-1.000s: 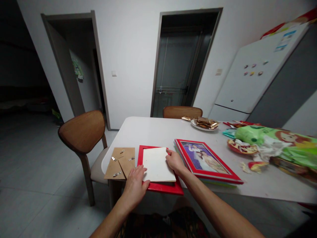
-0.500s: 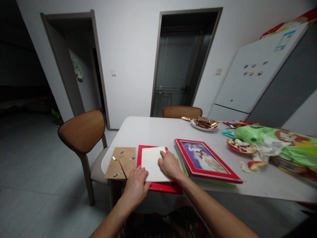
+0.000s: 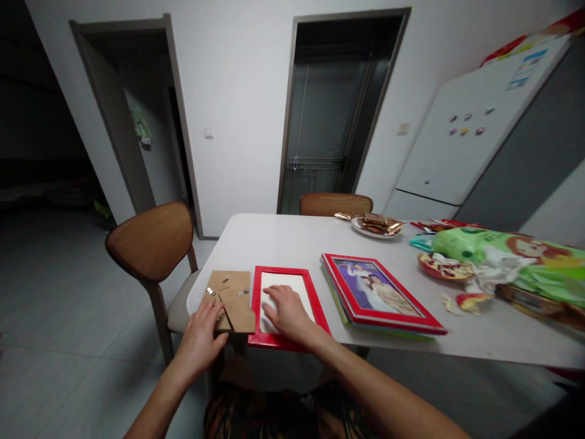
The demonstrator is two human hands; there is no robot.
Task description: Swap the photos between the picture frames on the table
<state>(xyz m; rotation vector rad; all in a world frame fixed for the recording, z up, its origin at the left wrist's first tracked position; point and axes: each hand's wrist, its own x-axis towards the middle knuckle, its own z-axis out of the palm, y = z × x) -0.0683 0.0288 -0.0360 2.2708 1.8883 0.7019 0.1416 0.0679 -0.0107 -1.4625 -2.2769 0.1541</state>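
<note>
Head view: with fingers of left hand (image 3: 198,339) and right hand (image 3: 290,314) loose, press white sheet (image 3: 280,278) evenly inside red frame (image 3: 274,340).

- Your left hand (image 3: 198,335) is off the red frame (image 3: 317,299) and now over the brown backing board (image 3: 238,302).
- Your right hand (image 3: 287,312) is further left across the white sheet (image 3: 296,283).
- Beneath your right hand, the sheet now lies within the frame's border instead of overlapping it.
</note>
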